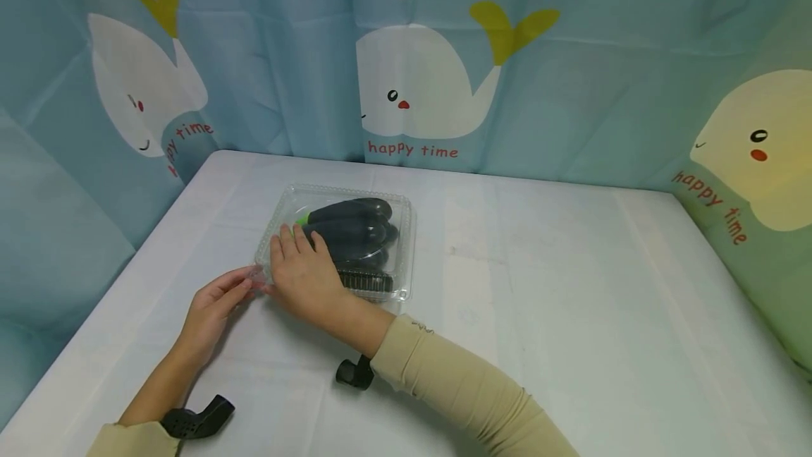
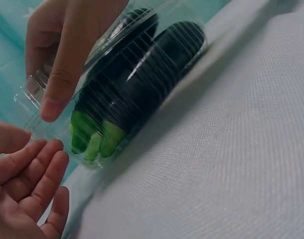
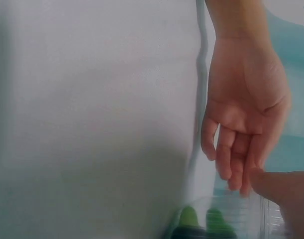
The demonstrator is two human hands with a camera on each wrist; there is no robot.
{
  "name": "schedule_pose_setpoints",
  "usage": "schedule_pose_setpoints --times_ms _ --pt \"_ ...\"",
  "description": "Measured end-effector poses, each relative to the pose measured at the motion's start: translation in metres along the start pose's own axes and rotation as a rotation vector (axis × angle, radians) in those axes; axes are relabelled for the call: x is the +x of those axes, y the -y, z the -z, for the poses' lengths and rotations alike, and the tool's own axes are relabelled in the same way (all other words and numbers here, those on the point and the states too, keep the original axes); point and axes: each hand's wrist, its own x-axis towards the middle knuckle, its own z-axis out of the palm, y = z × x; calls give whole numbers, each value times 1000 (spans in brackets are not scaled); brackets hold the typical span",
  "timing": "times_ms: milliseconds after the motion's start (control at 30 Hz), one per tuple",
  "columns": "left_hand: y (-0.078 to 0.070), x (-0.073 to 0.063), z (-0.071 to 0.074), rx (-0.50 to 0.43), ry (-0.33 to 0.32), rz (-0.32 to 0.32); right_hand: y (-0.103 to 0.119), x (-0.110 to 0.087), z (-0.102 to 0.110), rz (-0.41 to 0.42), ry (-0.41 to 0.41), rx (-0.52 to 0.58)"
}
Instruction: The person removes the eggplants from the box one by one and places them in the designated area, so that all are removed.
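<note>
A clear plastic clamshell box [image 1: 406, 252] lies on the table with several dark eggplants [image 1: 349, 235] inside. Their green stem caps [image 2: 112, 139] face the left end in the left wrist view. My left hand [image 1: 212, 309] pinches the box's rim at its near left corner between thumb and index finger, the other fingers loosely bent. Across the left part of the lid lies my right hand [image 1: 307, 284], fingers straight and pressing on top. Its thumb [image 2: 57, 94] hangs down over the box's side. In the right wrist view, the left palm [image 3: 246, 94] shows beside the box edge.
A white cloth covers the table [image 1: 571, 302]. Behind it and along both sides hangs a blue curtain [image 1: 304, 55] printed with whales. Black wrist mounts [image 1: 199, 418] sit at both wrists, low over the table.
</note>
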Motion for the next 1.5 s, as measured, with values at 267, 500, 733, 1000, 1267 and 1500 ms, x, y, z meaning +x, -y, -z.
schedule_pose_setpoints --times_ms 267,500,733,1000,1267,1500 --pt "1 1 1 -96 -44 65 3 2 -2 0 -36 -43" --pt "0 1 -1 -145 -42 74 3 4 -3 7 -51 -44" --pt "-1 1 -7 -158 -80 90 4 6 -5 19 -67 -62" --pt "0 2 -8 -87 -97 115 2 9 -1 16 -26 -16" --pt "3 3 -8 -87 -106 98 1 11 -3 43 -66 -52" --pt "2 4 -11 -116 -126 86 1 12 -7 100 -85 -166"
